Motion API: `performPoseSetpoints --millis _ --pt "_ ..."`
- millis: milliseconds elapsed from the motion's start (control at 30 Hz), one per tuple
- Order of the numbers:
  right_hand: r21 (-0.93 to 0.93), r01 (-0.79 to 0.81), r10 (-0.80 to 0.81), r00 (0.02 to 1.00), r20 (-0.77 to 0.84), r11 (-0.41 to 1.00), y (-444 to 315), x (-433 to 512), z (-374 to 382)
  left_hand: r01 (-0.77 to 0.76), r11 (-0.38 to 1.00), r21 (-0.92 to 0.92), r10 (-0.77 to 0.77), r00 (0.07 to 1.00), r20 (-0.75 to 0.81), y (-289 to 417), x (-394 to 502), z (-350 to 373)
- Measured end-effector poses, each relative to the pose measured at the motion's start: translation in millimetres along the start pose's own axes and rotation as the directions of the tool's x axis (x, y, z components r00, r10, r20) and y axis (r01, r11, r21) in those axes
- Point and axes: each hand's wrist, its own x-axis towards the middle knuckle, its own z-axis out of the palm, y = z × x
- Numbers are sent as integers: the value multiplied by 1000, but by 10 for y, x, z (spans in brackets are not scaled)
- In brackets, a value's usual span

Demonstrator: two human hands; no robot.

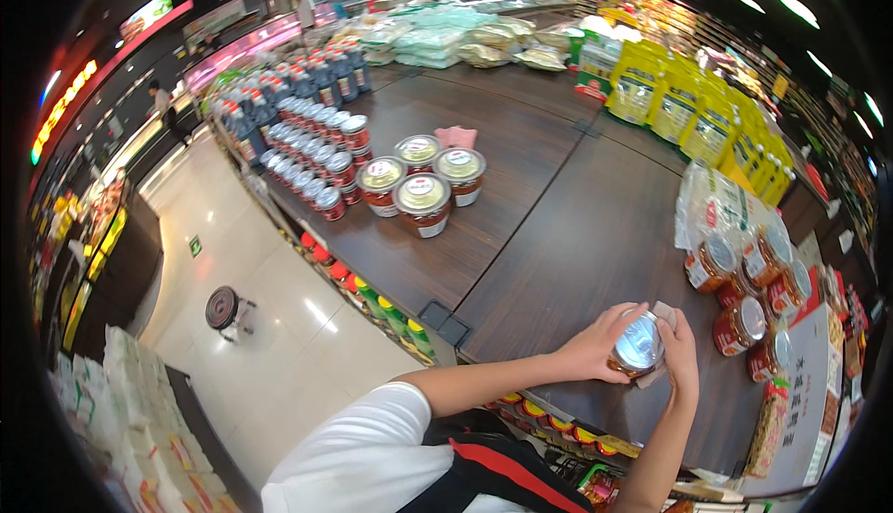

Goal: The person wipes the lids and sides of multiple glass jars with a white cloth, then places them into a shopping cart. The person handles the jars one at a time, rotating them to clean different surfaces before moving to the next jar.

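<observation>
A round jar with a silvery lid [638, 341] is between my hands, low over the dark wooden display table [558, 255]. My left hand [601, 347] grips the jar from its left side. On the right, my right hand [678, 349] presses a brownish cloth [663, 314] against the jar's side. Several similar jars with reddish contents [738, 326] stand to the right of my hands, some stacked. Farther off at the left, several wide tubs with clear lids [423, 204] form a group, with a pink cloth [457, 138] behind them.
Rows of small red cans [330, 203] and dark bottles [342, 73] line the table's left side. Yellow pouches [708, 126] and a plastic bag [725, 206] lie toward the right. Bagged goods [436, 38] fill the far edge. A round stool [222, 307] stands on the floor.
</observation>
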Motion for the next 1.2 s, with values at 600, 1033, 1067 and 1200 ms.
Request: performPoseSetpoints --millis 600,1033,1067,1200 --pt "-75 90 -102 980 -171 993 71 -297 222 254 954 159 -226 958 -175 360 -341 -93" --pt "-68 11 -41 892 -450 998 -342 -1000 790 265 938 224 -185 928 -322 393 -504 231" --pt "1 1 -1 906 -424 1000 -307 -1098 821 302 934 194 -238 926 -295 398 -452 209" --pt "602 -192 246 969 -7 775 -129 -1514 947 274 922 275 -282 959 -12 474 -391 -93"
